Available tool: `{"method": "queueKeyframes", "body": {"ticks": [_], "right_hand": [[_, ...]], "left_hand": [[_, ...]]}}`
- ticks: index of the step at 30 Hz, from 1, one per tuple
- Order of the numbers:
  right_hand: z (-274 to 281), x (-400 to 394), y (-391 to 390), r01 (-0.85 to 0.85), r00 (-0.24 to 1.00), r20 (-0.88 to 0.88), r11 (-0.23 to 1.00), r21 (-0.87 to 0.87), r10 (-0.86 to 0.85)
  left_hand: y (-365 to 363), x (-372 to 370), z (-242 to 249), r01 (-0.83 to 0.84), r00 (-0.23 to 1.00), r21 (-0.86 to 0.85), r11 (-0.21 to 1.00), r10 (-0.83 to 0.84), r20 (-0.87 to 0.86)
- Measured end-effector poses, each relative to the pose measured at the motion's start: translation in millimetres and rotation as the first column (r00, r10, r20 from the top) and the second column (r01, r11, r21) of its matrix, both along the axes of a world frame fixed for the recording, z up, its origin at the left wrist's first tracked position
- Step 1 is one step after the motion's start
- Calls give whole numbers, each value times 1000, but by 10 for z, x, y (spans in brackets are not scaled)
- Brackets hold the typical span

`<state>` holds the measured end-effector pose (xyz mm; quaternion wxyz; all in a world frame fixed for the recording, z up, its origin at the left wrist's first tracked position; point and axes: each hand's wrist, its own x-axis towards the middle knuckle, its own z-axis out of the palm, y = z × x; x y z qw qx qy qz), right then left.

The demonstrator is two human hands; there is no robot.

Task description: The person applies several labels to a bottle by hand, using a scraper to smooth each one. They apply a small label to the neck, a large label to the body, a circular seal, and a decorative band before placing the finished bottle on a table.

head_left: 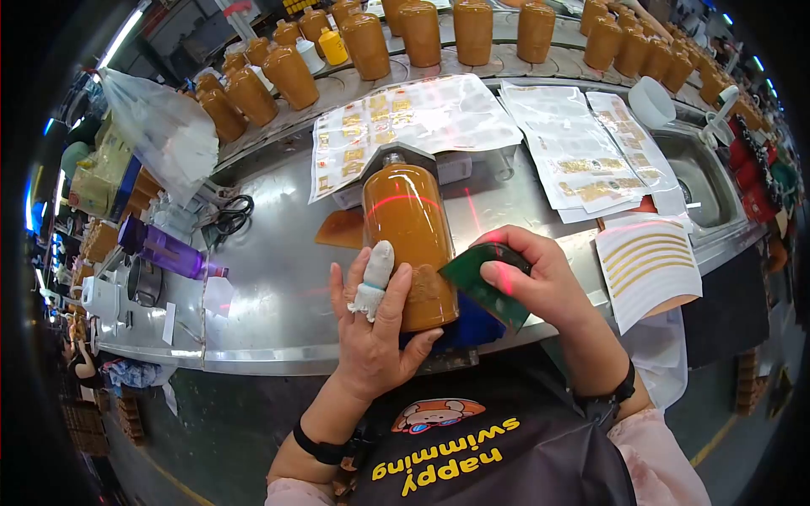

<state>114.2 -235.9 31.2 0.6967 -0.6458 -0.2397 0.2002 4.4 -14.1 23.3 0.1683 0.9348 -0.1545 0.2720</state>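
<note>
A glossy brown bottle (pixel 408 221) lies tilted on a stand, its neck in a dark angular holder (pixel 422 158) and its base toward me. My left hand (pixel 375 325) grips the lower left side of the bottle, fingers along its surface and thumb by the base. One of those fingers wears a white cover (pixel 379 268). In my right hand (pixel 533 274) is a green scraper (pixel 481 282), pinched between thumb and fingers, its edge close to the bottle's lower right side. Red laser lines cross the bottle and my right hand.
Printed decal sheets (pixel 422 114) lie behind the bottle, and more sheets (pixel 561 148) to the right. A sheet of gold curved strips (pixel 648 268) overhangs the front edge. Scissors (pixel 232 215) and a purple bottle (pixel 169 251) are at left. Brown bottles (pixel 472 34) line the conveyor behind.
</note>
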Motion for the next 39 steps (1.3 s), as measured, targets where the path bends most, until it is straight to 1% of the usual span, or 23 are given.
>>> {"method": "queueKeyframes", "body": {"ticks": [4, 6, 9, 11, 15, 18, 21, 24, 26, 29, 32, 36, 37, 38, 39], "right_hand": [[30, -37, 34, -45, 999, -21, 998, -41, 44], [70, -78, 78, -61, 997, -38, 998, -19, 60], [74, -87, 100, -83, 996, -37, 996, 17, 84], [74, -77, 70, -95, 994, -48, 995, 30, 96], [10, -71, 59, -77, 994, -82, 997, -26, 75], [-14, -76, 54, -69, 994, -83, 997, -37, 66], [-30, -71, 54, -71, 995, -78, 997, -41, 68], [-28, -71, 54, -62, 996, -60, 997, -55, 59], [-35, -72, 47, -62, 996, -59, 996, -59, 59], [-64, -53, -3, -35, 996, -87, 997, -73, 28], [-58, -41, -31, 23, 998, -53, 994, -106, -29], [-34, -31, 14, 130, 989, 83, 988, -88, -123], [0, -31, 51, 167, 981, 120, 982, -92, -155], [37, -41, 94, 204, 970, 156, 974, -95, -188], [85, -75, 177, 288, 926, 277, 954, -78, -257]], "left_hand": [[-36, 4, 6, 1, 1000, 9, 1000, -2, 18], [-58, 10, 10, -4, 1000, 27, 1000, 3, 27], [-43, -1, 28, 3, 999, 104, 995, -6, 32], [-48, -2, 26, -7, 999, 109, 994, 3, 38], [-35, -3, -17, -1, 998, 112, 994, -6, 60], [-8, -42, -96, -17, 995, -27, 999, 20, 97], [-31, -43, -39, -56, 998, 47, 997, 54, 41], [-33, -40, -43, -58, 997, 107, 993, 52, 56], [-35, -41, -36, -62, 997, 116, 991, 56, 56], [-54, -49, -15, -51, 996, 156, 986, 38, 85], [-143, -35, -7, -79, 990, 207, 975, 52, 130], [-245, 11, 31, -102, 979, 303, 948, 42, 198], [-258, 18, 32, -82, 982, 318, 944, 22, 188], [-249, 6, 28, -28, 986, 263, 964, -18, 168], [-228, -8, 14, 28, 987, 205, 978, -60, 149]]}}
